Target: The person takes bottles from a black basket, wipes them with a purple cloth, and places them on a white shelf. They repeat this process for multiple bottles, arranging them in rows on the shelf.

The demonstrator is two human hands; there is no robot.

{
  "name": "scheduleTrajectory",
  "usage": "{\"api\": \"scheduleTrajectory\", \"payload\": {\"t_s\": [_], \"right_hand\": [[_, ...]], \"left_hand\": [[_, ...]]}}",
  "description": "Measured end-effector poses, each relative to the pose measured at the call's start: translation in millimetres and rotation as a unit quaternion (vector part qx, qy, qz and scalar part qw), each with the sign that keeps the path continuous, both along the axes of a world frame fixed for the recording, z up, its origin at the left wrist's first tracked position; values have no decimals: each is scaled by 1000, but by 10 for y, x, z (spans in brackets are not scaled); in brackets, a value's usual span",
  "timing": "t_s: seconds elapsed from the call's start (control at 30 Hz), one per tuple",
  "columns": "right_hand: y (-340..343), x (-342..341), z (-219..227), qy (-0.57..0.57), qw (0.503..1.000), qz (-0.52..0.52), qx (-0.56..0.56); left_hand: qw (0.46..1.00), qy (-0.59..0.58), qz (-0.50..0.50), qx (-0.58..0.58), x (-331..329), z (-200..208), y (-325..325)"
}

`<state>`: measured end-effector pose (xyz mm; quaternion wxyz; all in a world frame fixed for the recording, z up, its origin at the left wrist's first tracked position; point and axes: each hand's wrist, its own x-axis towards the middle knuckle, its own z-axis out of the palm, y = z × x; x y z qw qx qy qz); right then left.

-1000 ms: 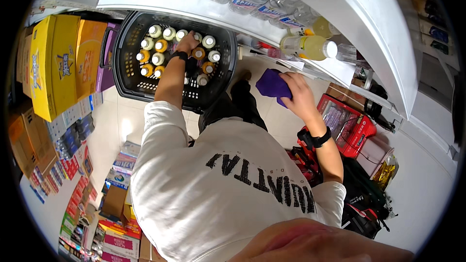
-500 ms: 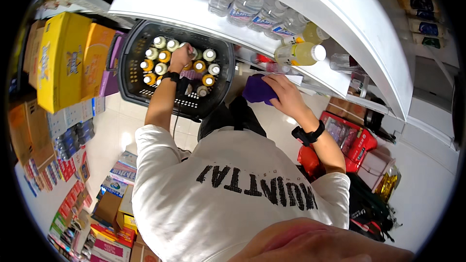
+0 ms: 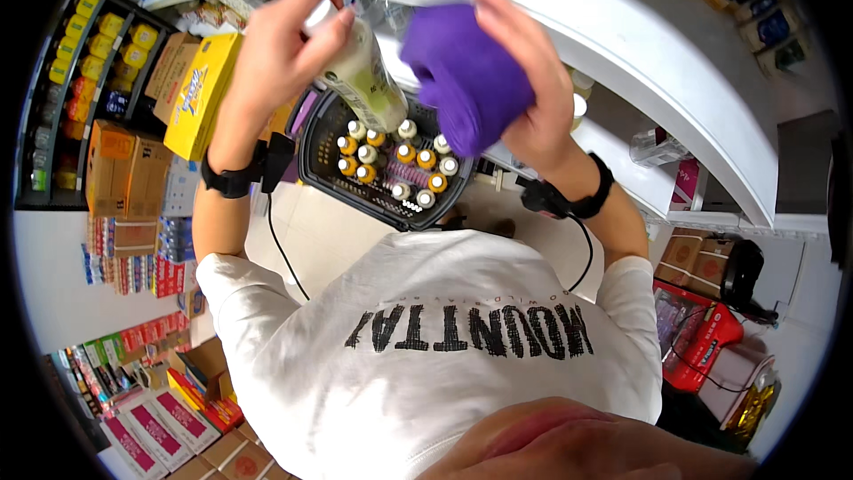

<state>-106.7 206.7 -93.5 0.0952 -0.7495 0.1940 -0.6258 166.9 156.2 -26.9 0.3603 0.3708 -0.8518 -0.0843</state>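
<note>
"Purple cloth (image 3: pixel 466 80), where is it?"

"One o'clock, in my right hand (image 3: pixel 544 93). Grasped: fingers (image 3: pixel 515 27) mostly straight along its right edge. Thumb hidden, fingertips blurred."

"And the left hand (image 3: pixel 283 49)?"

"Eleven o'clock. Gripping a pale green bottle (image 3: pixel 366 80) up by its white cap (image 3: pixel 320 16), thumb and fingers around the top. Bottle's tilted, cap toward eleven, base toward five."

"Touching the cloth?"

"Just beside it. Can't tell if they touch."

"Under the bottle?"

"Black basket (image 3: pixel 373 208), also about eleven but nearer the middle. Holds orange bottles (image 3: pixel 405 156) and pale ones, caps up. My held bottle is raised above it, covering part of the rim."

"Wrists?"

"Black strap on each, small dark device on both: left one (image 3: pixel 278 162), right one (image 3: pixel 544 198). Black cable (image 3: pixel 286 253) hanging off the left, another off the right."

"Surroundings, quick."

"White shelf (image 3: pixel 675 116) curving from eleven round to three. Yellow carton (image 3: pixel 200 93) at ten; dark rack (image 3: pixel 49 203) of packaged goods farther out. Stacked boxes (image 3: pixel 160 431) at eight, red box (image 3: pixel 720 338) at four. My white T-shirt (image 3: pixel 355 409), black lettering, fills six."
</note>
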Motion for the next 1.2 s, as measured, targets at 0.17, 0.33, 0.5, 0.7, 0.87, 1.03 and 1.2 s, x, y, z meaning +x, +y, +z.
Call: {"api": "scheduleTrajectory", "payload": {"t_s": [0.17, 0.33, 0.5, 0.7, 0.87, 1.03, 1.2], "right_hand": [[53, 282, 596, -50, 996, -13, -79], [197, -273, 422, 66, 944, -249, -208], [386, -942, -56, 115, 913, -317, -228], [495, -1046, 475, 40, 886, -377, -267], [878, -1506, 309, 153, 871, -427, -187], [985, -2081, 193, 273, 858, -421, -106], [903, -2640, 289, 206, 849, -486, -22]], "left_hand": [[986, 134, -94, 21, -604, 845, 105], [976, 168, -138, -8, -1083, 1221, 111], [971, 145, -188, -19, -1572, 1321, 172], [958, 99, -254, -92, -2405, 1292, 349], [957, 65, -264, -105, -2684, 1487, 242], [967, -69, -226, -91, -3049, 1682, -434], [934, -103, -319, -125, -3394, 1735, -904]]}}
